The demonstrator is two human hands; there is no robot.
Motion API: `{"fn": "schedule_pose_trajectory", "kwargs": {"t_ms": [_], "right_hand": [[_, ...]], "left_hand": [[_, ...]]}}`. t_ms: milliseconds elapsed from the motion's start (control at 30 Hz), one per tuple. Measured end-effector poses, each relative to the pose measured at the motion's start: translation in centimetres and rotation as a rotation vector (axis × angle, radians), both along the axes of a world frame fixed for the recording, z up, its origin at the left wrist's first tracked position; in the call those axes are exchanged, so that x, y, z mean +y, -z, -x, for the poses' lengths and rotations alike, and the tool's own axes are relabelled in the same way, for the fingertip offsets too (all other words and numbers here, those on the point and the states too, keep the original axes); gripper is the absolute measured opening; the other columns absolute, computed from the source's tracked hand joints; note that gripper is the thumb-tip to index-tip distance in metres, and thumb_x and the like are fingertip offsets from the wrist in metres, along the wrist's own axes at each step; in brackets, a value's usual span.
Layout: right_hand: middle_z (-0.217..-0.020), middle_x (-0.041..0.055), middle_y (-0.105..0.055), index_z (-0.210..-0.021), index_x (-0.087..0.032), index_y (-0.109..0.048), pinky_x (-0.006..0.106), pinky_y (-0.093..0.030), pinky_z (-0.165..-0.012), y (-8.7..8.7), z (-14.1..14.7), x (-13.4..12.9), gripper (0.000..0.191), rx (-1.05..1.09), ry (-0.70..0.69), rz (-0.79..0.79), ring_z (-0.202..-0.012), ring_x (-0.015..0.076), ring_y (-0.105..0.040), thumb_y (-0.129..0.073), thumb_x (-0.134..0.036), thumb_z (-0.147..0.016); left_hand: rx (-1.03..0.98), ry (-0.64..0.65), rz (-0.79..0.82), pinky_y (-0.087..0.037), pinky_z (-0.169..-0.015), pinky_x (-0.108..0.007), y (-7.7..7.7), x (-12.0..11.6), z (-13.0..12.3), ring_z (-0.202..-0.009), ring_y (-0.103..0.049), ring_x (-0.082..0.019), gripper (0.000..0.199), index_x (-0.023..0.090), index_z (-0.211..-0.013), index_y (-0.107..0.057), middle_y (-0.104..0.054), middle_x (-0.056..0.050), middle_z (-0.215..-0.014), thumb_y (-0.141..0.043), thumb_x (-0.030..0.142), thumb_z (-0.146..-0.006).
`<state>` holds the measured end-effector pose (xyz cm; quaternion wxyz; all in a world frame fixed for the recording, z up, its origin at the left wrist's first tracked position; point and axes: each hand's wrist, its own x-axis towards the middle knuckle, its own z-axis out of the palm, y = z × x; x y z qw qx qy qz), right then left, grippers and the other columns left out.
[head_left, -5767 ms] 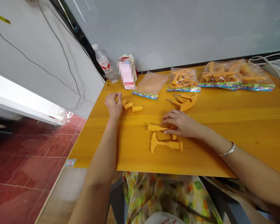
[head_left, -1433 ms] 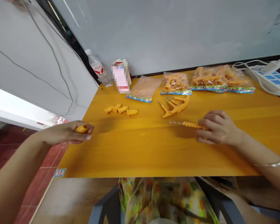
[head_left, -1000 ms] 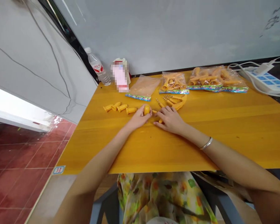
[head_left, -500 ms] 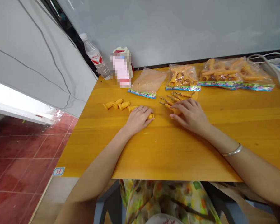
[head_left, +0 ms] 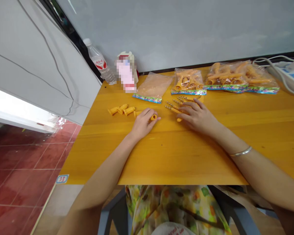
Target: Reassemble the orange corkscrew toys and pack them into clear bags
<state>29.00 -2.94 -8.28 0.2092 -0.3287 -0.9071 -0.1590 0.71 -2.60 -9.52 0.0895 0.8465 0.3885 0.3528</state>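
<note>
Orange plastic tube [head_left: 153, 117] sits pinched at the fingertips of my left hand [head_left: 143, 124], just above the yellow wooden worktop [head_left: 186, 156]. My right hand [head_left: 198, 117] lies spread, its fingers curving over orange plastic pieces with metal screw tips [head_left: 173, 109] at upper middle. Short orange plastic sleeves [head_left: 122, 111] lie just left of my left hand; clear plastic bags of orange parts [head_left: 225, 78] line the far edge, upper right.

number sticker [head_left: 62, 179] | on yellow table [head_left: 186, 156] corner | reads "33"
</note>
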Motion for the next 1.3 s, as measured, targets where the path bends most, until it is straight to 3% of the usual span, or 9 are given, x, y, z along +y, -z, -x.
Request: {"fn": "schedule_pose_trajectory", "kwargs": {"t_ms": [133,267,500,633,733,867,1000,1100,1300], "right_hand": [[-0.099,0.0082,-0.071,-0.107,-0.023,-0.061,0.042,-0.049,-0.089,-0.7,0.4,-0.8,0.016,0.43,-0.023,0.069,-0.097,0.0241,-0.064,-0.049,-0.028,-0.098],[-0.088,0.0068,-0.068,-0.105,-0.025,-0.055,0.039,-0.051,-0.076,-1.0,1.0,-2.0,0.015,0.739,-0.042,0.203,-0.081,0.0225,-0.066,-0.043,-0.032,-0.101],[-0.084,0.0061,-0.065,-0.098,-0.023,-0.055,0.039,-0.05,-0.074,-0.7,2.2,-2.4,0.016,0.638,-0.149,0.231,-0.079,0.0224,-0.063,-0.042,-0.033,-0.101],[-0.084,0.0065,-0.065,-0.096,-0.023,-0.056,0.04,-0.051,-0.074,-0.7,2.9,-2.8,0.02,0.588,-0.168,0.277,-0.078,0.0229,-0.063,-0.042,-0.037,-0.101],[-0.085,0.0053,-0.066,-0.1,-0.023,-0.056,0.037,-0.052,-0.071,-0.5,3.6,-3.4,0.017,0.623,-0.169,0.399,-0.076,0.0205,-0.063,-0.044,-0.036,-0.101],[-0.081,0.0021,-0.066,-0.113,-0.025,-0.052,0.034,-0.052,-0.07,0.0,4.4,-4.1,0.018,0.78,-0.115,0.702,-0.074,0.0187,-0.065,-0.045,-0.038,-0.102],[-0.079,0.0005,-0.067,-0.136,-0.026,-0.04,0.038,-0.053,-0.081,0.2,4.7,-4.3,0.039,0.917,-0.079,0.916,-0.082,0.0205,-0.068,-0.048,-0.042,-0.101],[-0.082,0.001,-0.068,-0.145,-0.027,-0.032,0.04,-0.055,-0.084,-0.1,4.6,-4.2,0.049,0.981,-0.096,0.991,-0.081,0.02,-0.069,-0.045,-0.045,-0.101],[-0.09,0.0018,-0.069,-0.137,-0.029,-0.046,0.036,-0.056,-0.079,-0.5,4.3,-3.9,0.041,0.99,-0.078,0.962,-0.079,0.0171,-0.068,-0.046,-0.048,-0.1]], "left_hand": [[0.003,0.002,0.005,-0.046,-0.077,-0.028,0.1,-0.2,-0.1,-0.083,-0.06,-0.017,0.019,0.018,-0.091,-0.058,-0.066,-0.004,-0.087,-0.055,0.036,-0.098],[0.033,-0.029,0.022,-0.046,-0.077,-0.027,0.3,-0.4,-0.2,-0.081,-0.064,-0.016,0.024,0.018,-0.091,-0.061,-0.07,-0.003,-0.087,-0.056,0.042,-0.097],[0.083,-0.097,0.019,-0.044,-0.067,-0.025,0.5,-0.5,-0.4,-0.073,-0.068,-0.016,0.03,0.019,-0.09,-0.066,-0.073,-0.002,-0.08,-0.058,0.047,-0.095],[0.094,-0.043,0.045,-0.045,-0.067,-0.025,0.3,-1.1,-0.8,-0.074,-0.069,-0.015,0.027,0.021,-0.093,-0.067,-0.076,-0.001,-0.086,-0.058,0.046,-0.095],[0.134,0.013,0.035,-0.045,-0.066,-0.025,0.1,-1.7,-1.2,-0.075,-0.071,-0.016,0.034,0.021,-0.1,-0.067,-0.076,-0.001,-0.087,-0.055,0.052,-0.095],[0.16,0.064,0.001,-0.048,-0.066,-0.025,0.2,-2.2,-1.6,-0.079,-0.073,-0.017,0.038,0.023,-0.109,-0.065,-0.077,-0.002,-0.096,-0.054,0.056,-0.095],[0.124,0.091,0.013,-0.052,-0.075,-0.026,0.4,-1.9,-1.4,-0.089,-0.074,-0.018,0.036,0.022,-0.114,-0.063,-0.076,-0.004,-0.105,-0.052,0.052,-0.096],[0.094,0.062,0.047,-0.054,-0.081,-0.029,0.5,-1.6,-1.2,-0.094,-0.073,-0.019,0.037,0.022,-0.115,-0.061,-0.075,-0.005,-0.109,-0.054,0.052,-0.095],[0.075,0.024,0.124,-0.053,-0.084,-0.031,0.2,-1.4,-1.0,-0.095,-0.071,-0.021,0.043,0.022,-0.113,-0.06,-0.074,-0.005,-0.105,-0.06,0.058,-0.089]]}}
